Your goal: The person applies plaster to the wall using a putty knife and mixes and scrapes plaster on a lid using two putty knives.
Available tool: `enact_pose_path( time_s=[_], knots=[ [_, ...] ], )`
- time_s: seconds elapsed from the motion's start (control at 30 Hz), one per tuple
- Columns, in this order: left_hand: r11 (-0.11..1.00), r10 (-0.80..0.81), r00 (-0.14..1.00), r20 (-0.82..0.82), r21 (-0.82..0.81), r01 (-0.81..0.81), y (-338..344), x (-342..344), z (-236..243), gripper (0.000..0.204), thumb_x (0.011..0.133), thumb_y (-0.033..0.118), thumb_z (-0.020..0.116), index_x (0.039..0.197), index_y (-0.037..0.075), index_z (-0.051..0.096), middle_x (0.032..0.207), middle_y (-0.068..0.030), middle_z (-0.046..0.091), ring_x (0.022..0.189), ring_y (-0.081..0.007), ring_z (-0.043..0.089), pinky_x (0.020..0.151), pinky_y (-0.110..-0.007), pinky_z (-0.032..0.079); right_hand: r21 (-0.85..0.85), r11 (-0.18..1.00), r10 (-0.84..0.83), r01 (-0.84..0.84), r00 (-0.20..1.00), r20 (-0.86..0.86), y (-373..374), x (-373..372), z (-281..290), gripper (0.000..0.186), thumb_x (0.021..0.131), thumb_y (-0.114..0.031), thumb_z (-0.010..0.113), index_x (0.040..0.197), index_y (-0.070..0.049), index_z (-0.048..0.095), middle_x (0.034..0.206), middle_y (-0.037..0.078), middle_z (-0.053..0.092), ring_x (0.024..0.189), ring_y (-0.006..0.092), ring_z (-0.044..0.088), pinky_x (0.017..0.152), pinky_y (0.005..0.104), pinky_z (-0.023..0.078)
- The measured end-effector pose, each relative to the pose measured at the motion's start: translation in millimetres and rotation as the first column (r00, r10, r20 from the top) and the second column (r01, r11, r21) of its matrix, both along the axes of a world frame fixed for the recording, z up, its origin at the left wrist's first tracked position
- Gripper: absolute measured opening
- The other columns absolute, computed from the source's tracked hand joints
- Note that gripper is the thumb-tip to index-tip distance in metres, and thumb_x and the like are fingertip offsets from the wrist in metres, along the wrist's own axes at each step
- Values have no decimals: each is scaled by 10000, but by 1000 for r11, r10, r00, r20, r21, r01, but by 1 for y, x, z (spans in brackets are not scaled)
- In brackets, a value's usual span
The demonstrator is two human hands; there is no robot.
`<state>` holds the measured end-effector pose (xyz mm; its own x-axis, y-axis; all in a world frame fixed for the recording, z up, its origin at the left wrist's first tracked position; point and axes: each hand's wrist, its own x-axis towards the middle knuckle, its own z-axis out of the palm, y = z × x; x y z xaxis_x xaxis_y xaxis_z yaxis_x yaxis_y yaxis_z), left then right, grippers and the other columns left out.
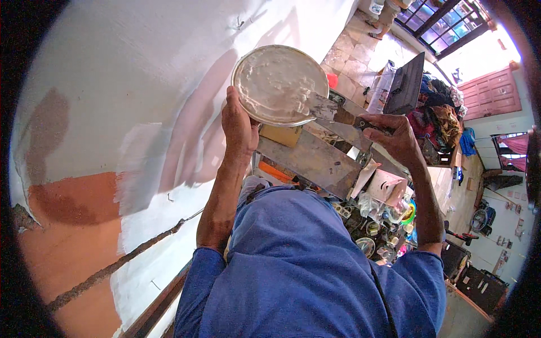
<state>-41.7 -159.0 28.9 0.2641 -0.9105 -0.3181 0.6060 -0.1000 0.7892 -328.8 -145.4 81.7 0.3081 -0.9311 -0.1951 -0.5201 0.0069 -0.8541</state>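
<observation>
My left hand (239, 123) is closed on the left side of a round container (280, 122), holding it up near the wall. Off-white paste (269, 79) with a rough, lumpy surface fills it nearly to the rim; how deep it is cannot be seen. My right hand (393, 132) grips the dark handle of a putty knife (323, 107). The paste-smeared blade reaches over the container's right rim and touches the paste at that edge.
The wall (141, 84) on my left is partly white and partly orange, with nails sticking out and a dark crack. Below the container lies a grey board (310, 160). Beyond are a cluttered heap (375, 225), a clothes pile (442, 112) and another person's legs (386, 19).
</observation>
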Motion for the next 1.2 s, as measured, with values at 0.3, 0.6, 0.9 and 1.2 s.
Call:
enact_pose_path(
  time_s=[0.3,0.6,0.9,1.2],
  knots=[
    [997,-75,989,125,-18,77,9,-2,-8,467,909,374,346,1197,11,404,1158,-118,498,1032,-202,511,854,-332,433,54,998,32,-35,998,46,12,19,-9,306,733,-136,662,1019,-38,618,975,95,626,862,113,565,779,265,443],
    [998,-68,998,-8,6,68,10,-7,-6,519,905,417,337,1146,-37,404,1044,-137,535,874,-189,588,695,-291,523,-77,997,-24,24,1000,1,24,48,-15,300,758,-145,642,1033,-32,609,882,85,644,745,87,564,674,252,471],
    [995,-89,994,-57,-58,86,19,-6,-13,484,923,379,312,1160,-35,396,1081,-144,524,939,-196,562,759,-295,505,58,984,-173,168,981,89,29,64,-11,319,771,-158,633,1056,-19,592,851,63,640,718,77,563,636,236,464],
    [1000,-17,986,-163,-23,13,18,8,-21,493,901,407,372,1227,38,369,1208,-115,449,1081,-226,472,886,-365,426,-102,960,-260,263,965,37,49,39,10,317,771,-146,596,1040,19,581,917,128,634,812,144,601,722,270,479]
  ],
)
